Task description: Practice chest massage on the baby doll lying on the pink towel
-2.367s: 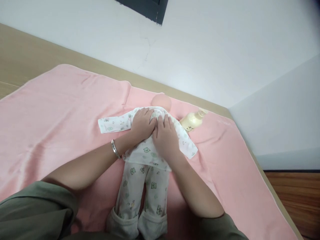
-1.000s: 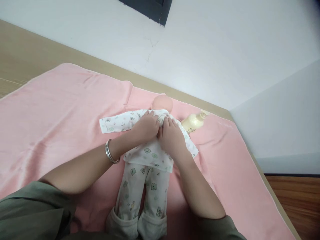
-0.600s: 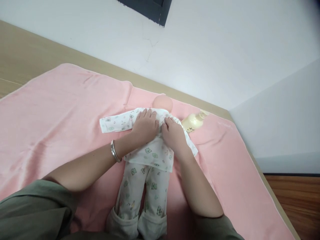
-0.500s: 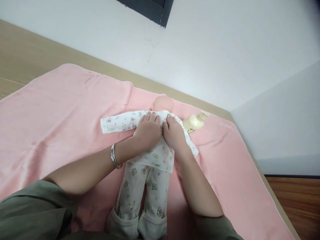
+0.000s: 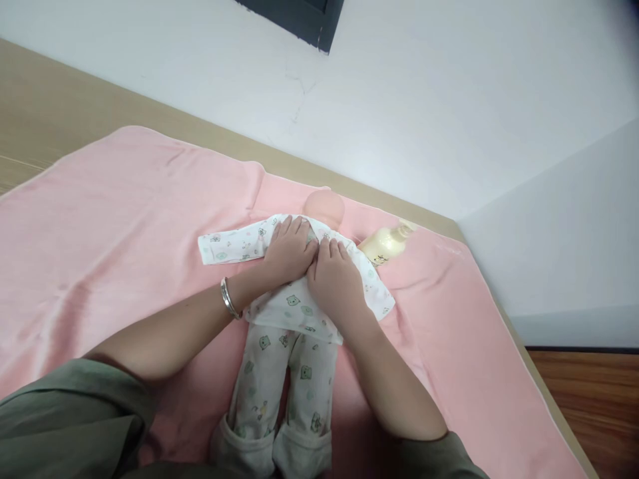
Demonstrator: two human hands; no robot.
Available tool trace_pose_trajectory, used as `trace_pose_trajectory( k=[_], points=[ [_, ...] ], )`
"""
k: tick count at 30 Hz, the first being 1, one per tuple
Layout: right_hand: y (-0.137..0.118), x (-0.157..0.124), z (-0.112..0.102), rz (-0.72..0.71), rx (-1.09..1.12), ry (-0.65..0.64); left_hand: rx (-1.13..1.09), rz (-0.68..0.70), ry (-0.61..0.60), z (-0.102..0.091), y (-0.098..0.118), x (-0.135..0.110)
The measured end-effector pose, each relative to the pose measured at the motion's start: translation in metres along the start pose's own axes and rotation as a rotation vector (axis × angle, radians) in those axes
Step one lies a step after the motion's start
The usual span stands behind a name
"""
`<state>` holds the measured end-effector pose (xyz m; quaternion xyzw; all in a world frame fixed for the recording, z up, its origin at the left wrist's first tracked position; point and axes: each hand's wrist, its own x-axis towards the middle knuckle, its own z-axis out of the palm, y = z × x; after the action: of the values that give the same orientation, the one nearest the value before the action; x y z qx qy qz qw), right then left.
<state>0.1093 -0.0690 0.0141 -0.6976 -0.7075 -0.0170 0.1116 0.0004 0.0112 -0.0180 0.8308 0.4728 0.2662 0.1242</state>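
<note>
A baby doll lies stretched out in a white printed top and matching trousers with turned-up cuffs. Its round bald head points away from me; no face shows. My left hand rests flat on the upper part of the top, near the left shoulder, fingers stretched out. Beside it, on the middle of the top, lies my right hand, its fingers extended and its thumb close to the left hand. The left sleeve reaches out sideways, while the right one slants down.
Under the doll a pink blanket with some creases covers a wooden surface. A cream pump bottle lies on its side by the right shoulder. White walls rise behind and to the right.
My right hand has slid from the right shoulder toward the middle of the top. My left hand has shifted slightly left, and the cloth near the neck lies differently.
</note>
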Motion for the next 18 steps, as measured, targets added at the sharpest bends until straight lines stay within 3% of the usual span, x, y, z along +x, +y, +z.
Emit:
trace_pose_trajectory(
  k=[7,14,18],
  points=[
    [0.009,0.014,-0.009,0.075,0.166,-0.068,-0.024,-0.049,-0.021,0.001,0.002,-0.004],
    [0.029,0.028,0.017,0.086,0.271,0.083,-0.024,-0.107,-0.065,-0.006,0.01,-0.005],
    [0.031,0.027,0.023,0.085,0.296,0.092,-0.012,-0.119,-0.117,-0.011,0.013,-0.004]
  ],
)
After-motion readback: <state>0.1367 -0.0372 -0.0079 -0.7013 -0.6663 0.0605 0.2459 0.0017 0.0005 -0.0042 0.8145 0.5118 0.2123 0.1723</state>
